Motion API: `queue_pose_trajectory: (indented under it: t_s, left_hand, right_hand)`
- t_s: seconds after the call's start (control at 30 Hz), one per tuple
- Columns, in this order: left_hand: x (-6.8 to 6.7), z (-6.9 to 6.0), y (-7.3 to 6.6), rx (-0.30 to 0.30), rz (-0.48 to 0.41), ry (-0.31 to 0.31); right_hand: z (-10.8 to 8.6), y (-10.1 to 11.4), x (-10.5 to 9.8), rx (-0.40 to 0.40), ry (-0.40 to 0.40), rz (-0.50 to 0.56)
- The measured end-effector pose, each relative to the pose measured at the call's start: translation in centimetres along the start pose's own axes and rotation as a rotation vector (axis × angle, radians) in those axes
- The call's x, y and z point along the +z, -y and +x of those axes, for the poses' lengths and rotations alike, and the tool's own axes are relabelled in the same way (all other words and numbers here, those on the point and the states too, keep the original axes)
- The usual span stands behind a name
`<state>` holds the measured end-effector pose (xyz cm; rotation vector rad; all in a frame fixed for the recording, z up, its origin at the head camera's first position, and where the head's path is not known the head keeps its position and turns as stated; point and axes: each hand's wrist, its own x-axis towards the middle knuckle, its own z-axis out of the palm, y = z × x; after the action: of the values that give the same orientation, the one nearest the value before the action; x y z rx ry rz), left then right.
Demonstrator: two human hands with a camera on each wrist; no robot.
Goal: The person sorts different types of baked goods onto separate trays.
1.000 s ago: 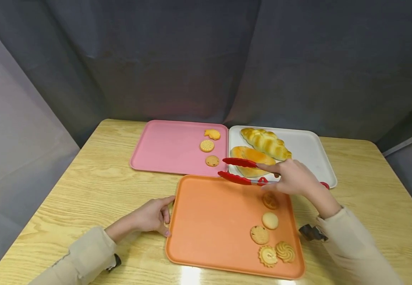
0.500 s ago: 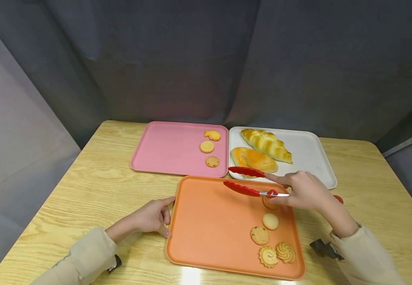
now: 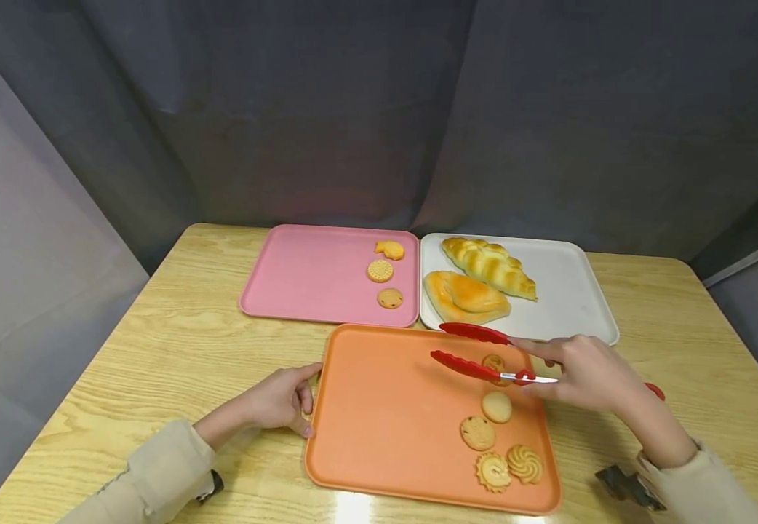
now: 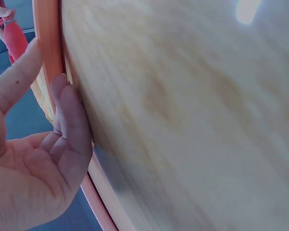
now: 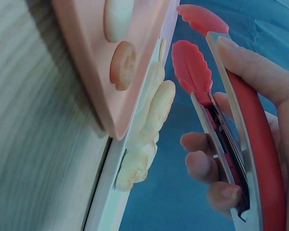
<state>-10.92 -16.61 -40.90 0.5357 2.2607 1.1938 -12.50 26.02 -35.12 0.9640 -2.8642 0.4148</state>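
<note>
My right hand (image 3: 585, 371) grips red-tipped metal tongs (image 3: 467, 365) above the far right part of the orange tray (image 3: 392, 407). The tongs' two tips stand apart with nothing between them, also in the right wrist view. Below them a round cookie (image 3: 493, 362) is partly covered. Nearer me on the same tray lie a smooth cookie (image 3: 497, 406), a chip cookie (image 3: 478, 433), a scalloped one (image 3: 493, 471) and a swirled one (image 3: 525, 463). My left hand (image 3: 277, 398) touches the tray's left edge, thumb and forefinger spread, other fingers bent; in the left wrist view fingertips meet the rim (image 4: 49, 43).
A pink tray (image 3: 313, 273) at the back left holds a fish-shaped cookie (image 3: 389, 249) and two round ones (image 3: 380, 271). Beside it a white tray (image 3: 565, 280) carries a braided bread (image 3: 490, 267) and a folded bread (image 3: 465, 297). Dark curtains (image 3: 320, 109) hang behind the table.
My right hand has moved the tongs toward me and to the right, off the folded bread and over the orange tray. The tongs' tips remain apart. My left hand has stayed in place.
</note>
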Motion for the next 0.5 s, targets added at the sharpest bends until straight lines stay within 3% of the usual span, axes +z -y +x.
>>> queue_pose_trajectory:
  t_s: [0.5]
  left_hand:
    - [0.0,0.0,0.0,0.001,0.009,0.003]
  right_hand:
    - [-2.5,-0.3,-0.1,0.095,0.046,-0.049]
